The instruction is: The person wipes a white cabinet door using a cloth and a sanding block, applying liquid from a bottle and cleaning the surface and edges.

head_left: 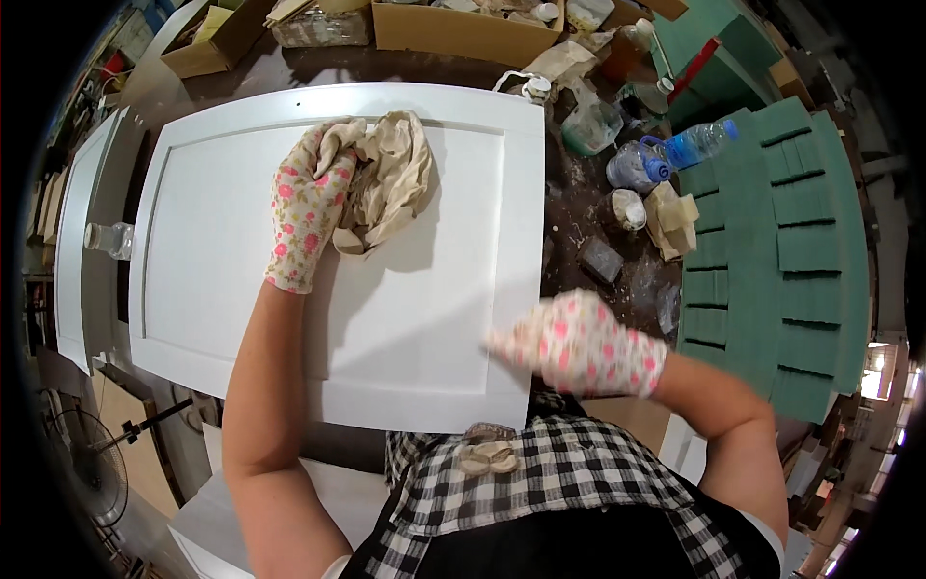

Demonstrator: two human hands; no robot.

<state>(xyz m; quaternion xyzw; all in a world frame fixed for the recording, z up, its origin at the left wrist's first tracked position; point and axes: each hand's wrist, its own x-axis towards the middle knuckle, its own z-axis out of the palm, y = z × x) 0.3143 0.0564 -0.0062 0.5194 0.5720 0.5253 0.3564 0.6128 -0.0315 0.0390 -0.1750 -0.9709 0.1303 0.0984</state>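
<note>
A white cabinet door with a recessed centre panel (pixel 424 318) lies before me. My left hand (pixel 311 198), in a floral glove, is closed round a crumpled beige cloth (pixel 391 179) over the upper middle of the door. Part of the cloth hangs loose to the right of the fingers and casts a shadow on the panel. My right hand (pixel 579 347), in a matching glove, is over the door's lower right edge. Motion smears its fingers, which point left toward the frame of the door, so I cannot make out whether they hold anything.
Beyond the door stand cardboard boxes (pixel 463 34). To its right are plastic bottles (pixel 699 145), a dark block (pixel 601 261) and crumpled paper (pixel 668 220). Green slatted panels (pixel 810 212) stand farther right. At left are a small clear jar (pixel 111 239), another white panel (pixel 82 246) and a fan (pixel 87 463).
</note>
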